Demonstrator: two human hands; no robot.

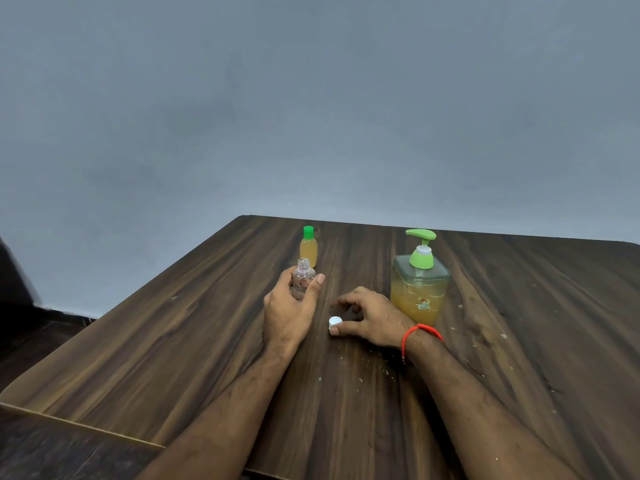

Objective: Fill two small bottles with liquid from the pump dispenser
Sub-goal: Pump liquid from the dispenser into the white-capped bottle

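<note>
My left hand point(289, 308) is wrapped around a clear, uncapped small bottle point(302, 277) that stands upright and looks empty. Just behind it stands a second small bottle point(308, 249) with a green cap, full of yellowish liquid. My right hand point(370, 318) rests on the table with thumb and fingers around a small white cap point(335, 320) lying on the wood. The pump dispenser point(419, 284), a clear square bottle with a green pump head and yellow liquid, stands right behind my right hand.
The dark wooden table point(194, 341) has its left edge running diagonally, with floor beyond it. A grey wall rises behind the far edge. Small white specks dot the wood near my right wrist, which wears a red thread.
</note>
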